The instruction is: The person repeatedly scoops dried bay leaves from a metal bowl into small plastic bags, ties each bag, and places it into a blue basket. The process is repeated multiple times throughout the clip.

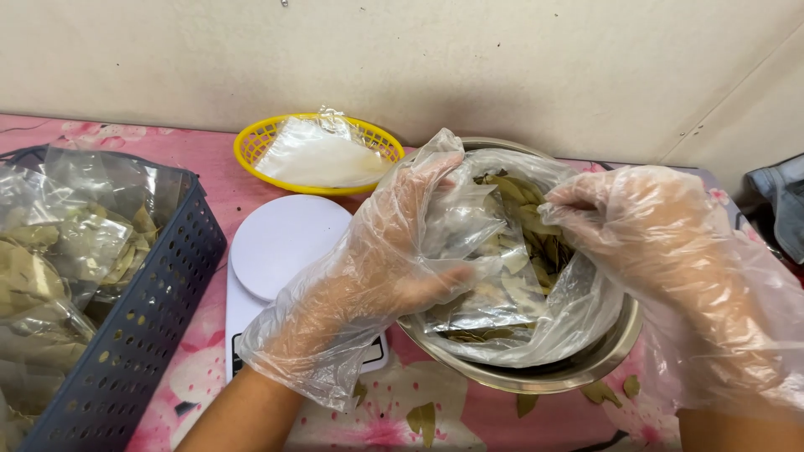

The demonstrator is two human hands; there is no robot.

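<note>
Both my hands wear loose clear plastic gloves. My left hand (377, 259) holds a small clear plastic bag (473, 251) upright over a metal bowl (536, 378), thumb and fingers pinching its mouth apart. The bowl is lined with a larger clear bag (578, 322) holding dried bay leaves (536, 222). My right hand (636, 226) hovers over the bowl's right side with its fingers bunched on some of those leaves by the small bag's mouth.
A white kitchen scale (280, 247) with a round platform sits left of the bowl. Behind it, a yellow plastic basket (251, 146) holds empty clear bags. A blue perforated crate (142, 335) at left holds filled leaf bags. Loose leaves lie on the pink floral tablecloth (209, 180).
</note>
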